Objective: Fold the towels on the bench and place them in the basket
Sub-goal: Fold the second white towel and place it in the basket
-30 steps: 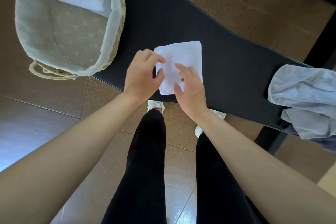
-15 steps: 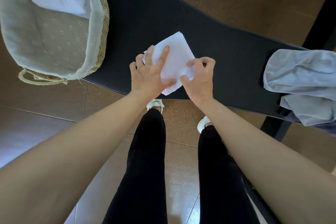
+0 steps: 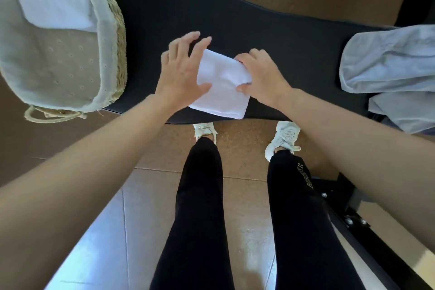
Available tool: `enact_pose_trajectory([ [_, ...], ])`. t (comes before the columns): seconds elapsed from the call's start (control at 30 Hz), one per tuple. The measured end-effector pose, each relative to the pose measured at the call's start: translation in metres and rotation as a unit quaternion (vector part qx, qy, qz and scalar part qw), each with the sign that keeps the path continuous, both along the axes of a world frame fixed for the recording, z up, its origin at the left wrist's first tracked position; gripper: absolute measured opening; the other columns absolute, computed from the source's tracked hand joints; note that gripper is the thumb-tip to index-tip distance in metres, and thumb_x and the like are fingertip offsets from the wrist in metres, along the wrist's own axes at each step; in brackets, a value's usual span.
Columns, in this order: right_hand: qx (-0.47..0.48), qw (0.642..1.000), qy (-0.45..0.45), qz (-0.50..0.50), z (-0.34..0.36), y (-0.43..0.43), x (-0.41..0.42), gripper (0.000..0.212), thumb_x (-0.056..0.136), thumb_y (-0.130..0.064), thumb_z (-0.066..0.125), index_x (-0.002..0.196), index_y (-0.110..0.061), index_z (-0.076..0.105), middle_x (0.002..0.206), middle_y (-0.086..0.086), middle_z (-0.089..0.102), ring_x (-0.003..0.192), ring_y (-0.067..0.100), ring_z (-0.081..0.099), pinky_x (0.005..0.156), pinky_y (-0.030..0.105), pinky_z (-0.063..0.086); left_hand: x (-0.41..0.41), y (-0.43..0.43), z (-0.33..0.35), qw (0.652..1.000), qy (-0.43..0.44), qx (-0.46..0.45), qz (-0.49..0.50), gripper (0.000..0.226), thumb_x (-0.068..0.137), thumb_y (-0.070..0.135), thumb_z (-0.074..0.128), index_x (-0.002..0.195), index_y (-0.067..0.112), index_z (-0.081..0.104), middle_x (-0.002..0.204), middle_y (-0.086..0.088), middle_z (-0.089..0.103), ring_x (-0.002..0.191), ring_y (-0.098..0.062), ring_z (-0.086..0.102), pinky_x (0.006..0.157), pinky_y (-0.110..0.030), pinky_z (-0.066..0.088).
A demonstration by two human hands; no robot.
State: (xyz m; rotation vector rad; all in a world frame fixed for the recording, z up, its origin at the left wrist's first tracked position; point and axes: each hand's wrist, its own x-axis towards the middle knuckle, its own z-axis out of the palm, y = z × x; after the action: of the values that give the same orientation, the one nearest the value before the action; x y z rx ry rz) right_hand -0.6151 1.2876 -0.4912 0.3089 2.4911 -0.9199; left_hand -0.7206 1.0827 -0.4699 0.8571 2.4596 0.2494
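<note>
The folded white towel (image 3: 222, 88) lies at the near edge of the counter (image 3: 270, 35), partly hidden under the left hand (image 3: 181, 75), flat with fingers spread, and the right hand (image 3: 264, 75), pinching its right side; the basket (image 3: 121, 54) is cut off at left

The basket (image 3: 118, 54) runs off the top and left edges, and its cloth lining covers one end of the folded towel (image 3: 54, 7) inside. On the bench (image 3: 259, 23) the left hand (image 3: 181, 75) covers the left edge of the white towel (image 3: 221, 87). The right hand (image 3: 263, 75) buries its fingertips in the cloth — how far they curl under cannot be told. The grey pile (image 3: 388, 66) is cut by the right edge and hides the bench's end. The bench's near edge hides the left shoe's (image 3: 204, 129) toe. The trouser lettering (image 3: 303, 174) is too small to read.
</note>
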Motion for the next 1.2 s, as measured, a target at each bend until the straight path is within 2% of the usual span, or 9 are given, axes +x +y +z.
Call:
enact_pose_trajectory([
  [0.1,0.032,0.996,0.064,0.055,0.0,0.003,-0.004,0.057,0.079,-0.019,0.086,0.128,-0.01,0.058,0.119,0.008,0.055,0.11,0.024,0.047,0.09,0.028,0.041,-0.025,0.018,0.001,0.991,-0.027,-0.054,-0.119,0.102,0.079,0.038,0.083,0.161,0.024,0.025,0.154,-0.003,0.041,0.14,-0.032,0.037,0.111,-0.049,0.033],
  [0.27,0.075,0.988,0.114,0.078,0.002,0.006,-0.005,0.047,0.072,-0.012,0.088,0.109,-0.006,0.059,0.11,0.011,0.056,0.098,0.029,0.05,0.082,0.037,0.051,-0.035,0.02,-0.004,0.987,-0.106,-0.016,-0.122,0.049,0.082,0.025,0.077,0.126,0.025,0.054,0.116,0.003,0.057,0.104,-0.023,0.058,0.078,-0.036,0.043],
  [0.5,0.175,0.944,0.222,0.169,0.008,0.003,0.015,0.037,0.072,0.016,0.058,0.102,-0.005,0.053,0.097,0.017,0.054,0.084,0.035,0.051,0.07,0.042,0.05,-0.003,-0.005,-0.012,0.959,0.093,0.122,-0.239,0.03,0.075,-0.008,0.056,0.1,0.009,0.054,0.093,-0.012,0.055,0.075,-0.031,0.047,0.062,-0.04,0.037],
  [0.6,0.183,0.935,0.202,0.228,0.007,0.001,0.035,0.035,0.079,0.013,0.036,0.103,-0.006,0.054,0.1,0.015,0.053,0.093,0.036,0.054,0.082,0.043,0.05,0.013,-0.019,-0.019,0.948,0.118,0.11,-0.275,0.036,0.077,-0.012,0.055,0.105,0.009,0.053,0.099,-0.013,0.056,0.077,-0.031,0.048,0.065,-0.041,0.04],
  [0.67,0.163,0.944,0.161,0.238,0.005,0.0,0.048,0.039,0.076,0.011,0.044,0.109,-0.007,0.057,0.108,0.015,0.053,0.106,0.036,0.052,0.094,0.042,0.048,0.022,-0.026,-0.02,0.953,0.09,0.087,-0.277,0.04,0.076,-0.005,0.064,0.112,0.011,0.057,0.11,-0.011,0.058,0.09,-0.033,0.053,0.073,-0.041,0.044],
  [0.9,0.058,0.985,0.135,0.092,0.007,-0.011,0.056,0.016,0.083,-0.022,0.065,0.094,-0.011,0.064,0.106,0.009,0.053,0.106,0.031,0.047,0.083,0.04,0.051,0.043,-0.027,-0.018,0.99,0.011,0.122,-0.073,0.018,0.09,0.039,0.067,0.092,0.023,0.074,0.119,-0.002,0.062,0.104,-0.032,0.054,0.081,-0.045,0.048],
  [0.97,0.055,0.992,0.108,0.04,0.005,-0.013,0.05,0.028,0.081,-0.023,0.078,0.1,-0.012,0.062,0.112,0.009,0.052,0.108,0.03,0.046,0.086,0.034,0.051,0.042,-0.018,-0.019,0.995,-0.013,0.094,0.007,0.022,0.083,0.04,0.077,0.092,0.022,0.071,0.13,-0.002,0.058,0.106,-0.032,0.054,0.085,-0.045,0.05],
  [1.1,0.024,0.999,-0.024,-0.042,0.005,-0.012,0.045,0.08,0.075,-0.026,0.086,0.141,-0.015,0.044,0.139,0.007,0.045,0.125,0.026,0.04,0.1,0.035,0.045,0.042,-0.009,-0.014,0.989,-0.129,-0.008,0.068,0.072,0.075,0.043,0.088,0.133,0.022,0.051,0.133,0.001,0.053,0.112,-0.023,0.054,0.094,-0.039,0.048],
  [1.2,0.014,0.998,-0.049,-0.041,0.007,-0.013,0.046,0.073,0.078,-0.024,0.084,0.14,-0.016,0.046,0.13,0.005,0.052,0.118,0.023,0.045,0.097,0.042,0.05,0.048,-0.009,-0.01,0.989,-0.141,-0.029,0.039,0.062,0.079,0.048,0.082,0.131,0.027,0.054,0.12,0.007,0.059,0.109,-0.02,0.053,0.09,-0.035,0.044],
])
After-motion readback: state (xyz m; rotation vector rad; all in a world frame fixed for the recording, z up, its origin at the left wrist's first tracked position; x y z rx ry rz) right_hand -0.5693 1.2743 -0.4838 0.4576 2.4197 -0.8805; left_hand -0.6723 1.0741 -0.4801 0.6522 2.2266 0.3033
